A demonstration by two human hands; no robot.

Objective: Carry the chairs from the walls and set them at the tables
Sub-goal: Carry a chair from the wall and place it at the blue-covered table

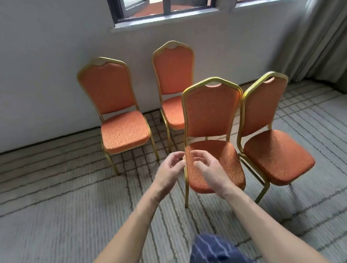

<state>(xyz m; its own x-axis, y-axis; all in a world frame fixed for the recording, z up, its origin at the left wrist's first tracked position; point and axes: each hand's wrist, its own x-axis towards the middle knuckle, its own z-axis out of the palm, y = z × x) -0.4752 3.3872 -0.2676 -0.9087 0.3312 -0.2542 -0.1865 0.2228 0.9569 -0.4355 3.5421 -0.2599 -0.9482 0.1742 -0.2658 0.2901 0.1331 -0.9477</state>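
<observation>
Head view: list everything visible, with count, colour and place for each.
left wall chair: one, orange, gold frame, against the wall
right wall chair: one, same colours, under the windows
near left chair: one, orange and gold, out from the wall
near right chair: one, orange and gold, close on its right
wall: one, white, behind
windows: two, dark-framed, top
curtain: one, grey, right
carpet: one, grey, dark lines
garment: one, dark blue, striped, bottom edge
left hand: one, empty, loosely curled
right hand: one, empty, before the near left seat
</observation>
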